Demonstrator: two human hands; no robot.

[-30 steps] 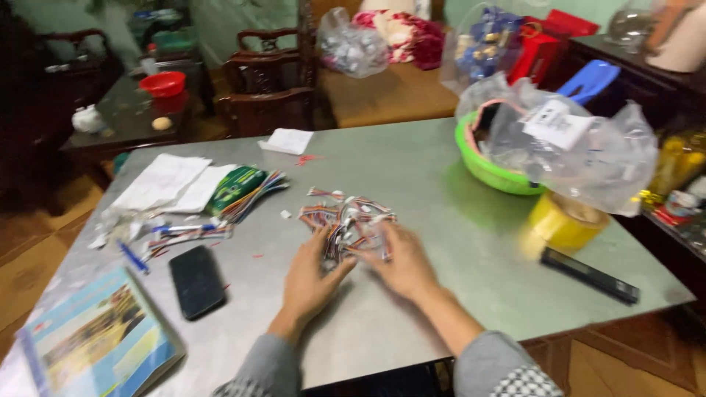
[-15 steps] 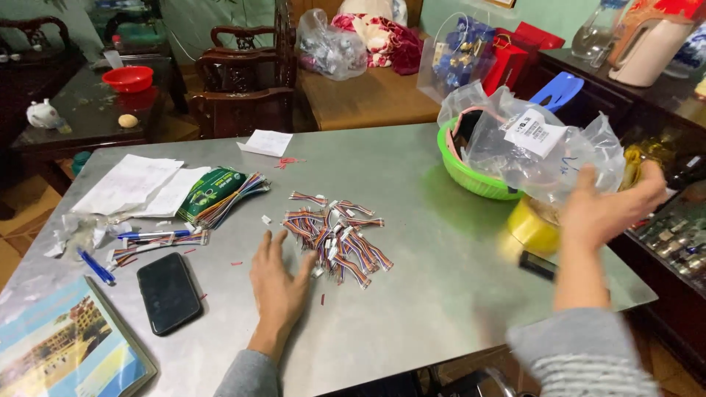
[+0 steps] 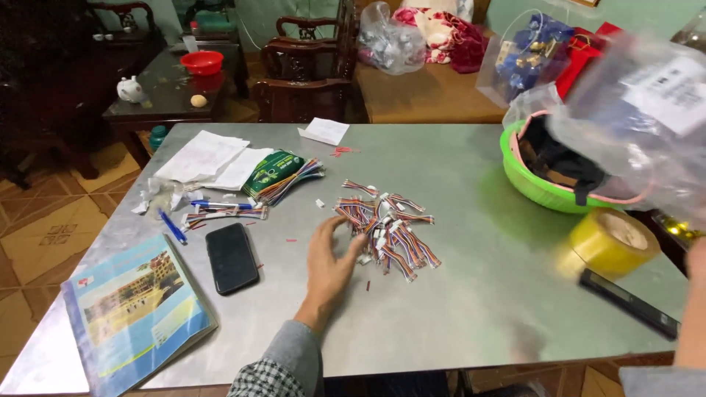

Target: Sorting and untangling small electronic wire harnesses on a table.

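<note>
Left hand (image 3: 332, 259) lying flat beside the pile of small wire connectors (image 3: 384, 228) on the counter (image 3: 471, 309).
Its fingers are resting spread, touching the pile's left edge. Further right, a green basin (image 3: 531, 184) is holding dark items under a clear plastic bag (image 3: 640, 117); whether the right hand (image 3: 693, 294) is gripping cannot be told.

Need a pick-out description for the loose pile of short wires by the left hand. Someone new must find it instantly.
Start at the grey metal table; near its middle, the left hand lies flat. The wire pile spreads out at its fingers. It is loose and scattered, short multicoloured leads with white plugs, unlike the neat bundle tucked beside the green packet farther left.
</note>
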